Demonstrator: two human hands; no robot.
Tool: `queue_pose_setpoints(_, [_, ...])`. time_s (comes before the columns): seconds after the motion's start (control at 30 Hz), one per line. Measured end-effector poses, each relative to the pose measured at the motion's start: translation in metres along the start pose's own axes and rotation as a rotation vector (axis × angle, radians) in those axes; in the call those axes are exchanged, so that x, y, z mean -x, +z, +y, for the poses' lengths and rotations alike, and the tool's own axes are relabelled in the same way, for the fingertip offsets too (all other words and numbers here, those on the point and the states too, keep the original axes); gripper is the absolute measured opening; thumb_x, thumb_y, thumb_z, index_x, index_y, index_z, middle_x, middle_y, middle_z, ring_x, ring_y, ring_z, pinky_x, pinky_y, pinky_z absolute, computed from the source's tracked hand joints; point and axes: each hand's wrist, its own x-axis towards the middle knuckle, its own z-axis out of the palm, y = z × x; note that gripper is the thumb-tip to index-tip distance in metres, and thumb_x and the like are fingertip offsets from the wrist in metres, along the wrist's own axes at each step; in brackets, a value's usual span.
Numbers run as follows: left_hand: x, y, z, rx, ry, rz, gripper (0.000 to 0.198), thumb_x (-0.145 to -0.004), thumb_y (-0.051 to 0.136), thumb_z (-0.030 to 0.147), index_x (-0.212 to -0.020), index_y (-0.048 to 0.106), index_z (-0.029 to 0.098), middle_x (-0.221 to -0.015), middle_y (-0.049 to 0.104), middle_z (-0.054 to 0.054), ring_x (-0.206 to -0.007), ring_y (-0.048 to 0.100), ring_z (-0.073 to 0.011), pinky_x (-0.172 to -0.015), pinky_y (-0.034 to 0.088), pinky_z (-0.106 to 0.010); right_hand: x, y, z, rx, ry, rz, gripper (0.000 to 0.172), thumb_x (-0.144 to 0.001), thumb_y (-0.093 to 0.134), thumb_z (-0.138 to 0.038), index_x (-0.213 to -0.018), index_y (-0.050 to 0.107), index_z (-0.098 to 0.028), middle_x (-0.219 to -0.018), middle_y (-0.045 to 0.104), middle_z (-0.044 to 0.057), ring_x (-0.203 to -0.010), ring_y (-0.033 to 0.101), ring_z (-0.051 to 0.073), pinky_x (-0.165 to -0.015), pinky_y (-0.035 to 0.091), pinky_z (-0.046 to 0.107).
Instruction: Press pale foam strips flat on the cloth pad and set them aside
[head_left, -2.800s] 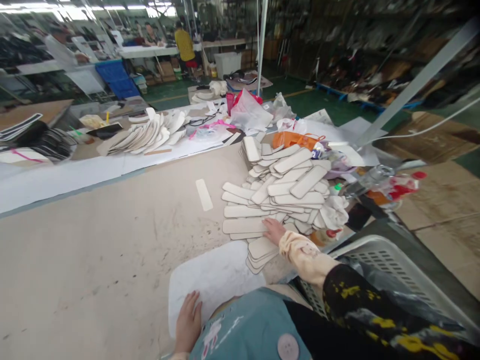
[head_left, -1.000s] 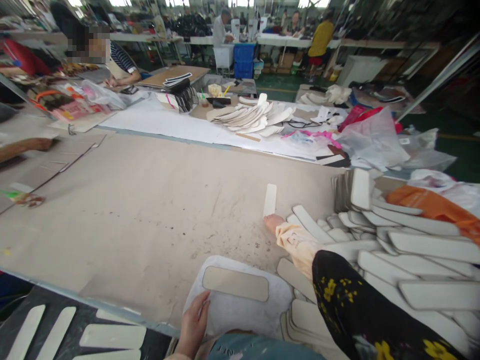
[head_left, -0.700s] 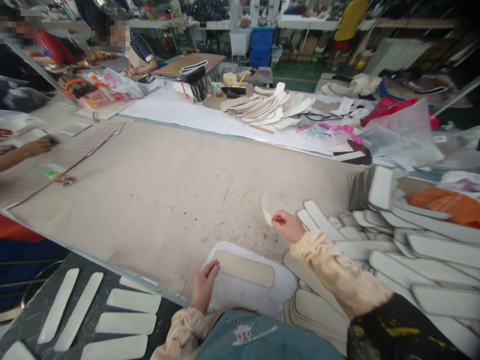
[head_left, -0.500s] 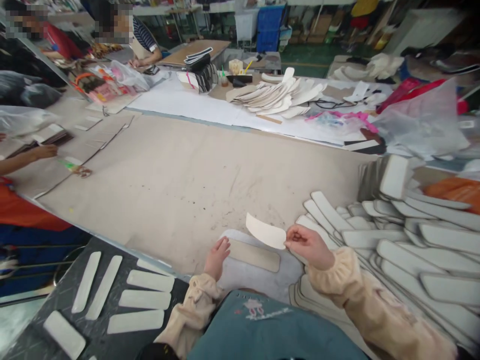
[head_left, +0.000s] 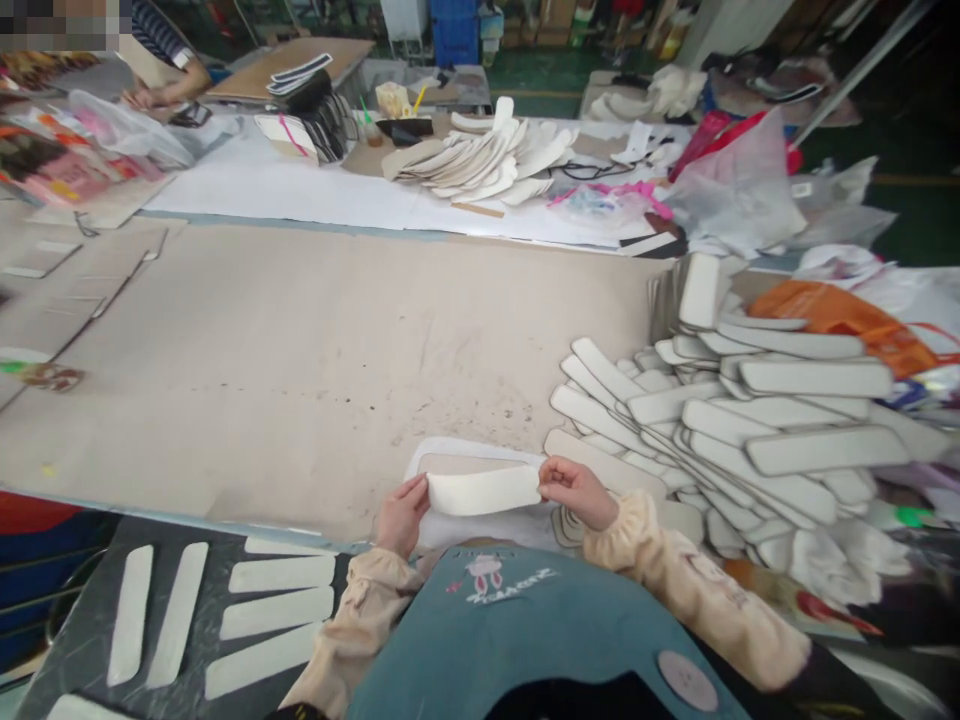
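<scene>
At the lower centre of the frame, a white strip (head_left: 484, 490) is held level, its two short ends pinched between the person's hands. The left hand (head_left: 403, 515) grips its left end between thumb and fingertips; the right hand (head_left: 577, 490) grips its right end the same way. Behind the strip, and partly hidden by it, a beige piece with a dark edge (head_left: 465, 463) lies on a white pad (head_left: 442, 446). A loose heap of pale dark-edged pieces (head_left: 750, 410) fills the right of the frame, overlapping at many angles. In the lower left, more white strips (head_left: 178, 615) lie apart on a dark board (head_left: 97, 590). Containers gather mainly near the edges: an orange bag (head_left: 817, 310) behind the heap at right, its contents hidden; a clear plastic bag (head_left: 750, 190) at upper right, against something red; and a bag with pink handles (head_left: 600, 203) left of it, holding bluish matter too blurred to name. At upper centre-left, a small cup (head_left: 373, 132) with a green straw seems to hold something brownish. At the top edge, a blue bin (head_left: 454, 35) is cut off by the frame, so its contents cannot be told. At upper left, a translucent bag (head_left: 127, 130) sits beside a pink package (head_left: 71, 178), near a co-worker's striped sleeve (head_left: 159, 35).
</scene>
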Motion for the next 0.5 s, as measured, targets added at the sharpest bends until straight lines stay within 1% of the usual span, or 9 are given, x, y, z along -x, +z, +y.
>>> queue_pose_setpoints(0.1, [0.000, -0.007, -0.004, -0.053, -0.032, 0.066, 0.015, -0.066, 0.067, 0.015, -0.081, 0.067, 0.012, -0.083, 0.069, -0.007, -0.072, 0.062, -0.0104, -0.068, 0.052, -0.021, 0.004, -0.004, 0.031, -0.051, 0.086, 0.066, 0.024, -0.058, 0.071, -0.030, -0.071, 0.054, -0.017, -0.059, 0.056, -0.004, -0.054, 0.053, 0.011, -0.055, 0.042, 0.023])
queue_pose_setpoints(0.2, [-0.004, -0.016, -0.009, -0.186, -0.001, 0.126, 0.017, -0.064, 0.068, 0.017, -0.080, 0.068, 0.013, -0.082, 0.069, -0.005, -0.070, 0.061, -0.0097, -0.067, 0.051, -0.021, 0.009, -0.006, 0.063, -0.086, 0.145, 0.120, 0.024, -0.059, 0.070, -0.032, -0.071, 0.055, -0.018, -0.057, 0.056, -0.004, -0.054, 0.053, 0.011, -0.056, 0.044, 0.025])
queue_pose_setpoints(0.27, [-0.010, -0.023, -0.011, -0.318, 0.053, 0.150, 0.022, -0.062, 0.069, 0.022, -0.083, 0.068, 0.013, -0.081, 0.069, -0.005, -0.071, 0.060, -0.0100, -0.069, 0.049, -0.022, 0.011, -0.006, 0.081, -0.050, 0.154, 0.174, 0.025, -0.059, 0.069, -0.034, -0.072, 0.055, -0.019, -0.056, 0.056, -0.004, -0.054, 0.054, 0.012, -0.056, 0.044, 0.026])
queue_pose_setpoints(0.37, [-0.023, -0.029, -0.009, -0.561, 0.175, 0.182, 0.031, -0.061, 0.069, 0.034, -0.086, 0.068, 0.015, -0.081, 0.069, -0.004, -0.073, 0.059, -0.0122, -0.070, 0.048, -0.025, 0.005, -0.008, 0.102, 0.081, 0.148, 0.309, 0.025, -0.061, 0.068, -0.037, -0.073, 0.055, -0.019, -0.055, 0.056, -0.004, -0.053, 0.053, 0.013, -0.055, 0.043, 0.026])
queue_pose_setpoints(0.43, [-0.032, -0.029, -0.004, -0.733, 0.258, 0.212, 0.034, -0.062, 0.067, 0.039, -0.087, 0.068, 0.017, -0.081, 0.069, -0.004, -0.076, 0.060, -0.0144, -0.071, 0.047, -0.027, -0.003, -0.009, 0.111, 0.180, 0.162, 0.406, 0.025, -0.061, 0.066, -0.038, -0.074, 0.056, -0.019, -0.056, 0.057, -0.004, -0.053, 0.053, 0.013, -0.055, 0.042, 0.026])
queue_pose_setpoints(0.5, [-0.041, -0.024, 0.002, -0.884, 0.312, 0.241, 0.033, -0.063, 0.065, 0.042, -0.086, 0.068, 0.018, -0.079, 0.069, -0.003, -0.076, 0.060, -0.0160, -0.072, 0.046, -0.028, -0.013, -0.010, 0.116, 0.281, 0.187, 0.475, 0.025, -0.061, 0.066, -0.038, -0.074, 0.056, -0.020, -0.057, 0.058, -0.004, -0.055, 0.054, 0.013, -0.056, 0.041, 0.026])
